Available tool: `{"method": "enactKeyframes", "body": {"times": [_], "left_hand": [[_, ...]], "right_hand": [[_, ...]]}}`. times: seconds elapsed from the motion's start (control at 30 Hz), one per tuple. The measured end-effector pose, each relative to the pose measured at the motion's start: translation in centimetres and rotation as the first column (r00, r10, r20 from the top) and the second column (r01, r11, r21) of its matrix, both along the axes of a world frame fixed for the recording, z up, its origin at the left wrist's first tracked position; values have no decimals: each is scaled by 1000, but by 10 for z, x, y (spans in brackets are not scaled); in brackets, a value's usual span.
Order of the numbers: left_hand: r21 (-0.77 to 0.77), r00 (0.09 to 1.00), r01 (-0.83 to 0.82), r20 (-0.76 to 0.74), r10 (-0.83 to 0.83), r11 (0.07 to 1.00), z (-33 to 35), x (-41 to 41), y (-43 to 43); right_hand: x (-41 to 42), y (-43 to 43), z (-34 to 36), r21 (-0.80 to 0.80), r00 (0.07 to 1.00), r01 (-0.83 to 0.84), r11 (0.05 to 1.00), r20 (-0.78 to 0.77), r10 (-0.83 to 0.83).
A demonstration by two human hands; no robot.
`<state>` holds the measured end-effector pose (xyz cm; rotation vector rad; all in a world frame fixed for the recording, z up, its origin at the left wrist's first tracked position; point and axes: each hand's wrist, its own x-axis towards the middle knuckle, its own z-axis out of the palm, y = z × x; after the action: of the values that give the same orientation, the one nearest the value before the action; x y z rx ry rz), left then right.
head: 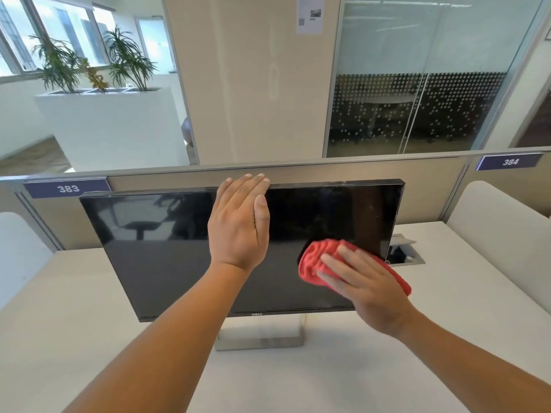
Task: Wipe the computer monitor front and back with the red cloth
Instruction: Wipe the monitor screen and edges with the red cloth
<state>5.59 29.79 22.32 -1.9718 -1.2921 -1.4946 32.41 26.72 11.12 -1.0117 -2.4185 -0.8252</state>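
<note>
A black flat monitor (pixel 167 263) stands on a silver stand (pixel 259 338) on a white desk, its dark screen facing me. My left hand (pixel 238 225) lies flat against the upper middle of the screen, fingers straight and reaching over the top edge. My right hand (pixel 363 281) presses a bunched red cloth (pixel 316 260) against the lower right part of the screen with straight, spread fingers. Much of the cloth is hidden under that hand. The monitor's back is out of sight.
The white desk (pixel 89 317) extends around the stand. A beige partition (pixel 328 172) with number plates 383 (pixel 68 188) and 384 (pixel 510 161) runs just behind the monitor. An open cable hatch (pixel 402 254) sits in the desk at the right. White chair backs flank both sides.
</note>
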Motion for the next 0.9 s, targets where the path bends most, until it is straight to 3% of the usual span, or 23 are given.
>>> {"method": "enactKeyframes", "body": {"times": [0.13, 0.23, 0.3, 0.37, 0.43, 0.57, 0.67, 0.77, 0.9], "left_hand": [[18, 1000, -5, -17, 6, 1000, -3, 1, 2], [28, 1000, 3, -5, -3, 1000, -3, 0, 5], [33, 1000, 4, -7, -4, 999, -3, 1, 7], [28, 1000, -5, -13, 5, 1000, -2, 1, 6], [20, 1000, 0, -8, 1, 1000, -3, 1, 5], [40, 1000, 15, -17, -14, 999, -5, -1, 4], [41, 1000, 9, -8, -9, 999, -5, 0, 5], [39, 1000, 0, 17, -1, 999, -5, 4, 4], [17, 1000, -16, 25, 16, 1000, -4, 5, 3]], "right_hand": [[-18, 14, 51, 158, 924, 93, 983, -382, -26], [-49, 22, 75, 185, 908, 62, 981, -419, 21], [-68, 23, 77, 168, 952, -21, 986, -298, 71], [-81, 20, 63, 68, 989, -142, 988, -31, 144], [-79, 12, 37, -64, 962, -178, 982, 199, 188], [-33, -5, -11, -127, 946, -90, 988, 299, 124], [11, -9, -9, -84, 975, -29, 996, 216, 47], [23, 5, 24, 46, 1000, -14, 999, -9, 14], [-7, 24, 74, 200, 964, 17, 980, -262, 37]]}}
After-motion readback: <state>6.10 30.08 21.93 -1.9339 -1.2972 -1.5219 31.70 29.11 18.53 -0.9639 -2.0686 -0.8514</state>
